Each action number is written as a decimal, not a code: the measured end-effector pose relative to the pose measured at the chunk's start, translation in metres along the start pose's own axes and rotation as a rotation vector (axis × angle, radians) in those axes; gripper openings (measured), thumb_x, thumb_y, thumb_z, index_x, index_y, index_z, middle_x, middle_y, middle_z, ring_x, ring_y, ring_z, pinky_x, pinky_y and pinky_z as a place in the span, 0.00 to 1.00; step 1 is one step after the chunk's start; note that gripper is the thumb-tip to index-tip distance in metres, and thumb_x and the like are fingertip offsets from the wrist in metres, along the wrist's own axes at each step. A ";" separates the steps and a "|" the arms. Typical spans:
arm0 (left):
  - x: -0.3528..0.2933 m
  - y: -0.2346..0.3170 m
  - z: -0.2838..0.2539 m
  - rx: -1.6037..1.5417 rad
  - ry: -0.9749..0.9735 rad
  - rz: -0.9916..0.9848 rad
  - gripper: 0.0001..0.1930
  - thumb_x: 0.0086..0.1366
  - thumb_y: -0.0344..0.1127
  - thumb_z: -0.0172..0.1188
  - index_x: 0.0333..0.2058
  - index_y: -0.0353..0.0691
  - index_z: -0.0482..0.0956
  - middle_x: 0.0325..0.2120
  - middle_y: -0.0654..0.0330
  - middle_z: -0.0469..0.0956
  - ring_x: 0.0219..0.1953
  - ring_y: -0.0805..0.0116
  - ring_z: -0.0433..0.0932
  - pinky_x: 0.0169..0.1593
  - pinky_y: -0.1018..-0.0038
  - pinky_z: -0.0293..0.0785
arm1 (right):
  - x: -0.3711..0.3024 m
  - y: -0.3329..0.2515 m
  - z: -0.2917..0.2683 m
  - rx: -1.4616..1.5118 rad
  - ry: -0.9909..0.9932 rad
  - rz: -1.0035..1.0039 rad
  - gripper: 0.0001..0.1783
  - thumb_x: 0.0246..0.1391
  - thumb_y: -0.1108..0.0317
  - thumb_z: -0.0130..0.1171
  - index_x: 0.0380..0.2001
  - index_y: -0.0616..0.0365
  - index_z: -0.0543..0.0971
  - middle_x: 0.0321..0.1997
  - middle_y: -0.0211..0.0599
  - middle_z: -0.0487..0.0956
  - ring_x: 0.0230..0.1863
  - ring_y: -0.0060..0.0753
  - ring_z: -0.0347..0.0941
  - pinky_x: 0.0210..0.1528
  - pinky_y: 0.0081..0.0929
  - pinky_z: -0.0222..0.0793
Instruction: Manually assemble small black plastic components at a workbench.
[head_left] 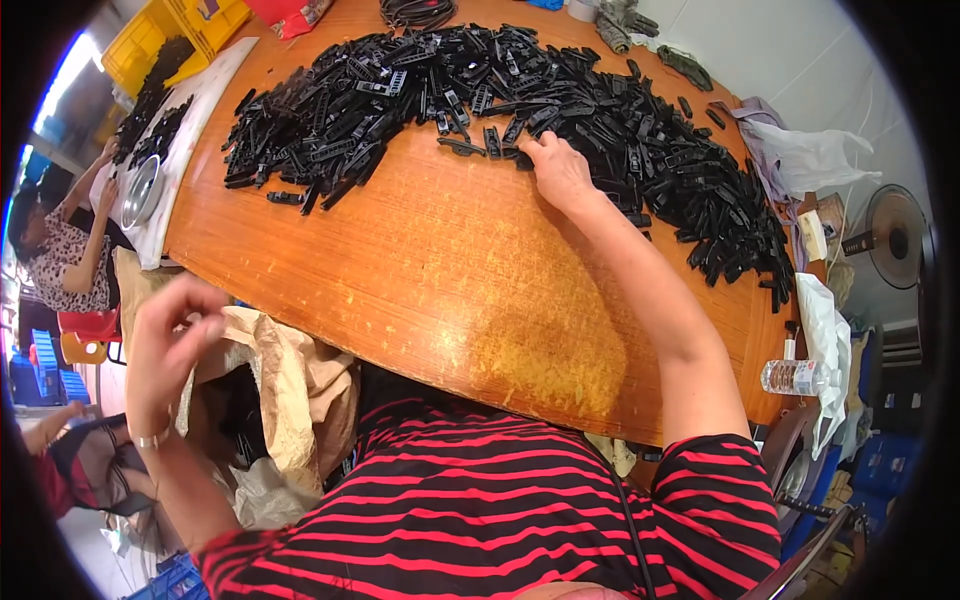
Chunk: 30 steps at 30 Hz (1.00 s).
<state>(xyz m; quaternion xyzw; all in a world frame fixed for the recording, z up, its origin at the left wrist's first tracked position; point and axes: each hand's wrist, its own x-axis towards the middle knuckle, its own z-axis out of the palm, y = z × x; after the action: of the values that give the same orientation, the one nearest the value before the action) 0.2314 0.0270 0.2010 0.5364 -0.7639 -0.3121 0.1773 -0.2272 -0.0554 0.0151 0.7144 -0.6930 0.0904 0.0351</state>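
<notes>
A big heap of small black plastic parts (440, 90) covers the far half of a round wooden table (420, 280). My right hand (558, 172) reaches across the table and rests on the near edge of the heap, fingers on a few black parts. My left hand (172, 345) is raised off the table's left edge, above a crumpled brown paper sack (290, 385). Its fingers are loosely curled and blurred; whether it holds anything I cannot tell.
Another person (60, 250) sits at the far left by a white board (190, 130) with more black parts and a metal bowl (143, 190). A yellow crate (180, 30) is behind. A water bottle (795, 377), white bags and a fan (893, 237) stand at the right.
</notes>
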 end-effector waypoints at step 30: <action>0.209 -0.001 0.211 0.321 0.024 0.526 0.16 0.50 0.37 0.69 0.34 0.40 0.71 0.26 0.55 0.77 0.32 0.51 0.77 0.36 0.59 0.71 | -0.072 -0.107 -0.002 0.602 0.226 -0.142 0.08 0.51 0.71 0.58 0.34 0.62 0.76 0.33 0.40 0.75 0.35 0.40 0.73 0.37 0.33 0.71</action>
<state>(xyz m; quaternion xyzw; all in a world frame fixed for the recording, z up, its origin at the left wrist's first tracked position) 0.0283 -0.1074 0.0301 0.3449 -0.9140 -0.1245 0.1739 -0.1223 0.0195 0.0121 0.7246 -0.5754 0.3672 -0.0945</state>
